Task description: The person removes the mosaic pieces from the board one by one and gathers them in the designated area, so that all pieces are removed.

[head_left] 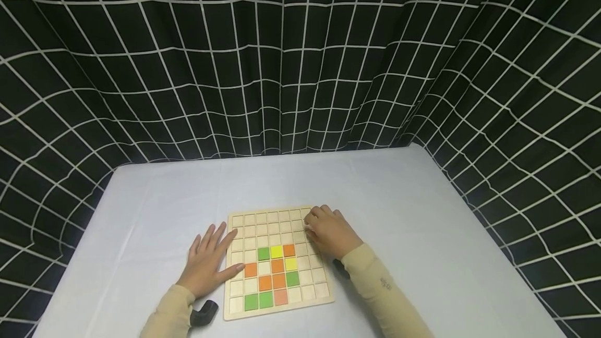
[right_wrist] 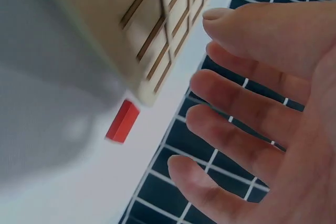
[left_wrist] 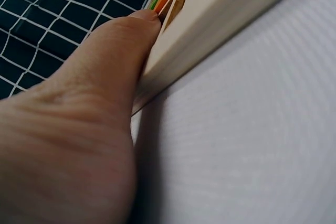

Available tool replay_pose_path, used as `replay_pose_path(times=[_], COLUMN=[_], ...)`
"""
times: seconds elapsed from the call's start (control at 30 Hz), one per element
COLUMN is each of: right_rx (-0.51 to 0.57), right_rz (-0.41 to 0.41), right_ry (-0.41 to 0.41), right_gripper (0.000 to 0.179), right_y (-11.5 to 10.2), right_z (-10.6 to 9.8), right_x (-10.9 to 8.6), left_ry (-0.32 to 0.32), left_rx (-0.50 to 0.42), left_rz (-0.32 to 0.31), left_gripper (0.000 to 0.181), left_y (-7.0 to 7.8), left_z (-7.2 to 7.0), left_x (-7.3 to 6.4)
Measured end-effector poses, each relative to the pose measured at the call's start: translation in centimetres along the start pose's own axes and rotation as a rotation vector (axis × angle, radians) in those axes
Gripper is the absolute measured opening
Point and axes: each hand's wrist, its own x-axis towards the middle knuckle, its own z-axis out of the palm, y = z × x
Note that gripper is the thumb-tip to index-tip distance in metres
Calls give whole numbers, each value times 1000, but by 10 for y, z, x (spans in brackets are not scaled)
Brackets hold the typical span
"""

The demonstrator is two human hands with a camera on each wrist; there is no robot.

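Note:
A square wooden grid board (head_left: 263, 313) lies on the white table, with green, yellow, orange and pinkish square tiles in some of its cells. My left hand (head_left: 206, 267) rests at the board's left side, fingers spread. Its thumb (left_wrist: 123, 40) lies over the board's edge in the left wrist view. Over by the far right corner is my right hand (head_left: 332, 232), whose fingers are loosely bent with nothing between them in the right wrist view. Just off a board corner, a small red block (right_wrist: 123, 121) lies on the tabletop there; in the head view it cannot be seen.
White cloth covers the table (head_left: 389, 192), which runs out on both sides of the board. A black curtain with a white grid (head_left: 281, 67) hangs behind and along the sides. Black wrist mounts (head_left: 203, 314) sit beside the sleeves.

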Motion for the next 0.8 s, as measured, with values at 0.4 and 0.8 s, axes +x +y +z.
replay_pose_path(times=[0.4, 0.8], right_rx=[2, -9], right_rz=[-89, -149], right_ry=[-27, -9], right_gripper=[8, 10], right_y=[-24, -47], right_z=[4, 12], right_x=[-1, -4], left_ry=[-18, -10], left_rx=[16, 13], left_rz=[-6, -6], left_gripper=[82, 82], left_y=[-2, -2], left_z=[1, 2], left_x=[1, 1])
